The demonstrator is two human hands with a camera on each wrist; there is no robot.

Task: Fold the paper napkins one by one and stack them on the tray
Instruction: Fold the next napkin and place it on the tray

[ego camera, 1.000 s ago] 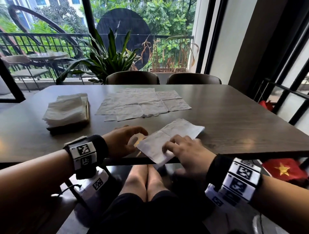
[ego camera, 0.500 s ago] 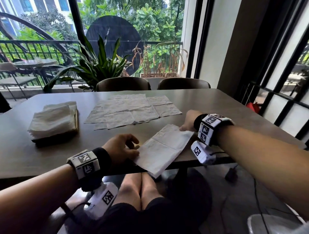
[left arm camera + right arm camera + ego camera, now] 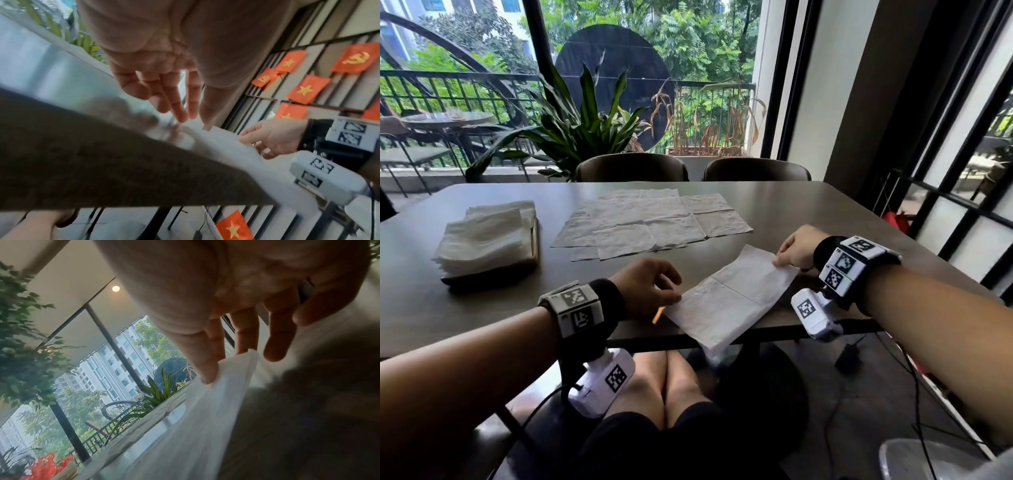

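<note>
A white paper napkin (image 3: 729, 298), folded to a long strip, lies slantwise at the table's front edge with its near end hanging over. My left hand (image 3: 671, 291) rests its fairly straight fingertips (image 3: 183, 115) on the strip's left edge. My right hand (image 3: 779, 258) pinches the far right corner between thumb and fingers (image 3: 209, 369); the napkin (image 3: 195, 418) trails away from that pinch. At the left, a stack of folded napkins (image 3: 486, 240) sits on the dark tray (image 3: 482, 279).
Several unfolded napkins (image 3: 654, 222) lie spread, overlapping, at the table's middle. Two chairs (image 3: 633, 168) stand at the far side, before a plant and window. A small orange strip (image 3: 658, 315) shows by my left hand. Cables run across the floor at right.
My right hand left the napkin's near end, reached to the far right corner and now pinches it. My left hand stayed at the left edge. The view tilted up.
</note>
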